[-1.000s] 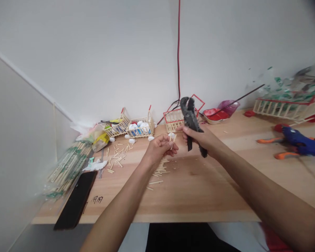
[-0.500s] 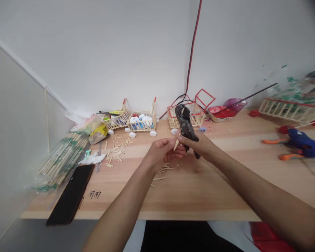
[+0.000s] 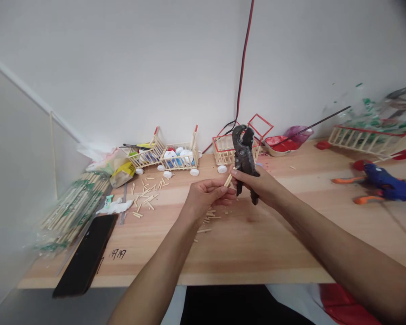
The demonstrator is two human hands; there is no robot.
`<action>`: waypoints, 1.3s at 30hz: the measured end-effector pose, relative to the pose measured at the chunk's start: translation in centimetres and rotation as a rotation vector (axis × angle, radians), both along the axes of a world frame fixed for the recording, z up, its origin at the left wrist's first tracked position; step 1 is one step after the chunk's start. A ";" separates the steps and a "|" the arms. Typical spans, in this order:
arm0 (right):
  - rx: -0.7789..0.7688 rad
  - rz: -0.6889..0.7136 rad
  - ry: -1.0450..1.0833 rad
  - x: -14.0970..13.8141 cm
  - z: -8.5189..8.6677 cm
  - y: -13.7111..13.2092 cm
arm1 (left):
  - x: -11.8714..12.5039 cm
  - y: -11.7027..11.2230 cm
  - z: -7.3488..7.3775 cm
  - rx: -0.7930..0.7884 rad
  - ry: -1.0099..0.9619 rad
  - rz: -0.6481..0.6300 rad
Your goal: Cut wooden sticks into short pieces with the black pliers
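Short pieces of wooden stick (image 3: 228,180) are pinched between the thumb and fingers of my left hand (image 3: 208,196). My right hand (image 3: 264,184) is closed around the handles of a black hand cutter (image 3: 245,153), its jaw end pointing up. The right thumb tip touches the upper end of the pieces, so the two hands meet there. Cut stick pieces (image 3: 211,219) lie on the wooden table (image 3: 257,253) below my left hand. More loose pieces (image 3: 145,196) are scattered to its left.
Miniature stick carts with bottle-cap wheels (image 3: 179,158) stand along the wall. A red-trimmed cart (image 3: 223,151) is behind the cutter. Bagged sticks (image 3: 76,207) and a black phone (image 3: 86,255) lie at left. A blue glue gun (image 3: 390,183) and a larger cart (image 3: 362,140) are at right.
The cutter has turned more upright and shifted slightly right and up. Both hands stay close together around the stick pieces. The whole view has shifted a little.
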State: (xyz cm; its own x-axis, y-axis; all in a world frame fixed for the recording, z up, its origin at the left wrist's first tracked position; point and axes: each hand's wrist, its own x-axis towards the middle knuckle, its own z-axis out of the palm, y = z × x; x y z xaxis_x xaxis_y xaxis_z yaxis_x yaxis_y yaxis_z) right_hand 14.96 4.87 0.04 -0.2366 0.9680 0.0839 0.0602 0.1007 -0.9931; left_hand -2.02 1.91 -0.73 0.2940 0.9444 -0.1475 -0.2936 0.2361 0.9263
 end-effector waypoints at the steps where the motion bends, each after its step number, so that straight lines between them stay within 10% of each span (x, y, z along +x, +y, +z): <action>1: -0.006 0.002 0.015 0.0 -0.1 0.1 | 0.0 0.0 0.0 0.012 0.030 -0.001; 28: -0.042 0.001 0.037 1.1 0.5 0.0 | 0.8 -0.9 0.3 0.411 0.342 0.087; 39: -0.009 -0.054 -0.077 1.2 1.1 -0.3 | 0.3 -0.3 0.1 0.256 0.204 -0.064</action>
